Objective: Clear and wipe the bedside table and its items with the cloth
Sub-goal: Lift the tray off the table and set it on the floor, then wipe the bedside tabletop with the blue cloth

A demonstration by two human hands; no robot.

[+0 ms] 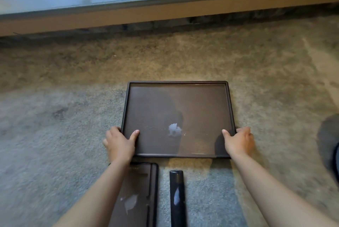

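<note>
- Setting: grey-beige carpet (55, 135), bounded at the far side by a low sill (165, 1).
- Tray (178, 82): dark, shallow and rectangular, at the middle of the carpet. Whether it rests on the pile or is just clear of it cannot be told.
- Left hand (120, 143): grips the tray's left rim near the near corner, thumb on the inside and fingers curled outside.
- Right hand (239, 142): grips the right rim the same way.
- Pale patch (174, 129): near the tray's middle; it may be residue or glare.
- Panel (141, 190) and pole (176, 195): both dark, lying on the carpet just beyond the tray's near edge, with a pale mark on each.
- Cloth: not in view.
- Step, as judged: setting the tray down for wiping. Keep it level with even force from both hands and lower it flat, clear of the panel and pole. Let go only once it is steady, then fetch the cloth and begin at the patch.
</note>
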